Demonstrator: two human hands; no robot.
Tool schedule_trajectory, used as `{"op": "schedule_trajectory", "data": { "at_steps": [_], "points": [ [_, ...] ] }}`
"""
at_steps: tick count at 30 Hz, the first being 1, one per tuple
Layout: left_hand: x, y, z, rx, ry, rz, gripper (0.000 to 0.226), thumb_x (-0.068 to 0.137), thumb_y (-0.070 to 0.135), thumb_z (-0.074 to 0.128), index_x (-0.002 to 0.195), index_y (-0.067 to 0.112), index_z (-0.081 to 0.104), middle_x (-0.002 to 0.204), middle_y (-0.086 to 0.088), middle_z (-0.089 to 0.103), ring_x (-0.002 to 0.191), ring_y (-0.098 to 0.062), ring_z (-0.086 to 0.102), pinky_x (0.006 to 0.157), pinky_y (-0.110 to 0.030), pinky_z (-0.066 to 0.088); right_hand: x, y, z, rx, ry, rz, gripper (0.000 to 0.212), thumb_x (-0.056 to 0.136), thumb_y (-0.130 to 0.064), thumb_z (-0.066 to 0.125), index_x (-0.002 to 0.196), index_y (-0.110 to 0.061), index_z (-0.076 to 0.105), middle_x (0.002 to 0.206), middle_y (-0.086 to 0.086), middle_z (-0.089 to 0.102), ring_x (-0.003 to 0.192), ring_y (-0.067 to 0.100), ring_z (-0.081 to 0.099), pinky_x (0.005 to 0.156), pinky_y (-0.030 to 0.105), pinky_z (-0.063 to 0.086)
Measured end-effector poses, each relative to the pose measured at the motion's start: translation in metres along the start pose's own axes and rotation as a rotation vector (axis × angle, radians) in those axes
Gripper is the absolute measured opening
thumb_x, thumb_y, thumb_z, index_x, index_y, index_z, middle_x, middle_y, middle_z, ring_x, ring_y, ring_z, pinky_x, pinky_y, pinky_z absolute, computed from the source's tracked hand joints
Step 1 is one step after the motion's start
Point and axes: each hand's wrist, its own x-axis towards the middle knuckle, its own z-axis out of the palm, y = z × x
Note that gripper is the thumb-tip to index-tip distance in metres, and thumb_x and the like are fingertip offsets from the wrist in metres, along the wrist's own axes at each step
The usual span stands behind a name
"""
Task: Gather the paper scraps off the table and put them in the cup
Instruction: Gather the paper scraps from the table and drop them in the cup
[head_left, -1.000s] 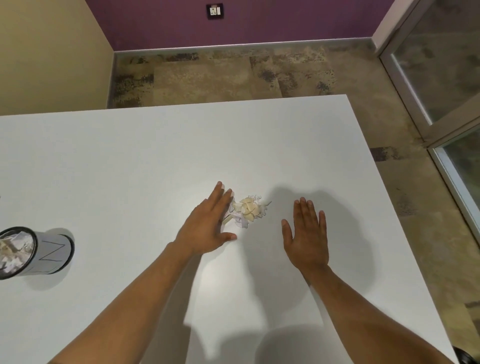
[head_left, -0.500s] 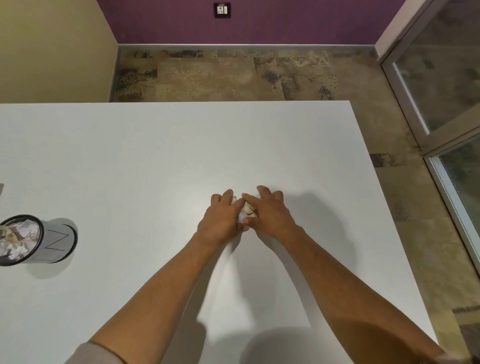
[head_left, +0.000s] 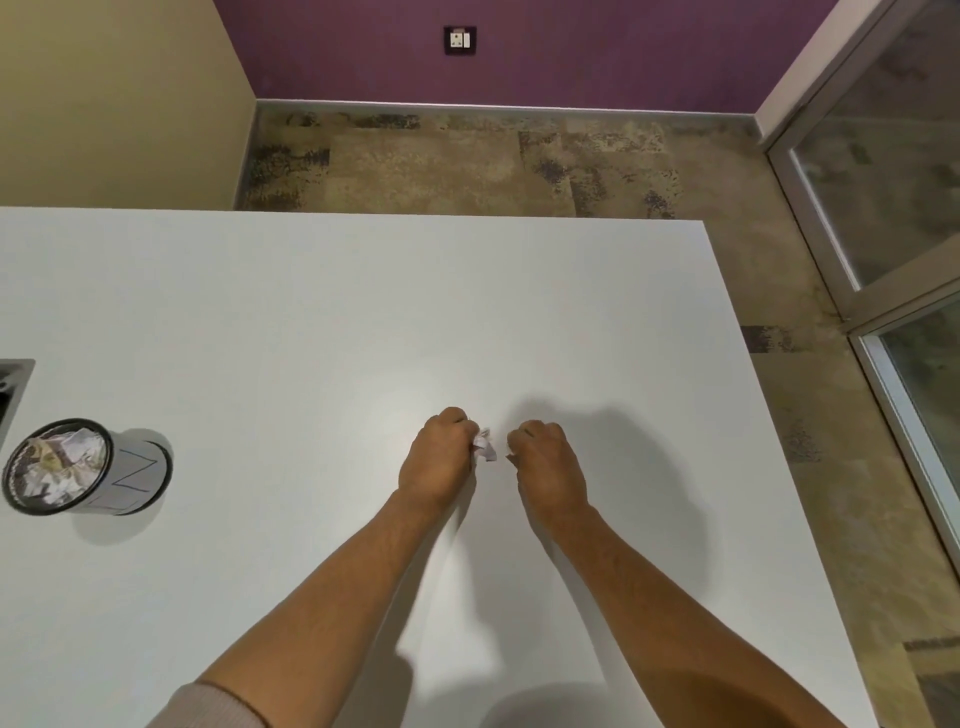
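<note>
The left hand (head_left: 441, 457) is curled into a fist over the counter (head_left: 363, 312), clutching scraps (head_left: 483, 447) that poke out on its right side. The right hand (head_left: 545, 457), just beside it, is fisted too; whether it holds paper I cannot tell. The cup (head_left: 83, 467), part-filled, stands well apart at left.

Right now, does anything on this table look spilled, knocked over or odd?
Nothing stands out. The cup stands upright at the table's left, scraps inside. Both fists are closed; paper scraps poke from the left hand. No loose scraps show.
</note>
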Motion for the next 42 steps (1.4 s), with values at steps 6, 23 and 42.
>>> {"op": "schedule_trajectory", "data": {
  "at_steps": [6,23,42],
  "points": [
    [-0.009,0.004,-0.014,-0.481,0.099,-0.29,0.02,0.082,0.014,0.068,0.064,0.018,0.074,0.056,0.014,0.06,0.057,0.002,0.055,0.055,-0.01,0.038,-0.001,-0.001,-0.012,0.695,0.097,0.511,0.011,0.081,-0.006,0.07,0.078,-0.015,0.076,0.077,0.002,0.073,0.074,0.021,0.068,0.07,0.032,0.054],
    [-0.104,-0.052,-0.11,-1.067,0.354,-0.53,0.008,0.075,0.021,0.08,0.08,0.027,0.08,0.08,0.001,0.076,0.085,-0.012,0.071,0.096,-0.039,0.053,-0.034,-0.103,-0.045,1.933,0.018,0.66,0.026,0.092,0.006,0.056,0.117,0.004,0.061,0.108,0.012,0.066,0.099,0.018,0.064,0.079,0.018,0.057],
    [-0.183,-0.193,-0.23,-0.513,0.599,-0.84,0.008,0.074,0.005,0.072,0.069,0.0,0.068,0.067,-0.01,0.061,0.064,-0.022,0.051,0.051,-0.024,0.04,-0.047,-0.271,-0.029,1.873,-0.253,0.585,0.023,0.091,0.008,0.056,0.113,0.005,0.063,0.105,0.013,0.068,0.101,0.021,0.064,0.084,0.022,0.056]
  ]
}}
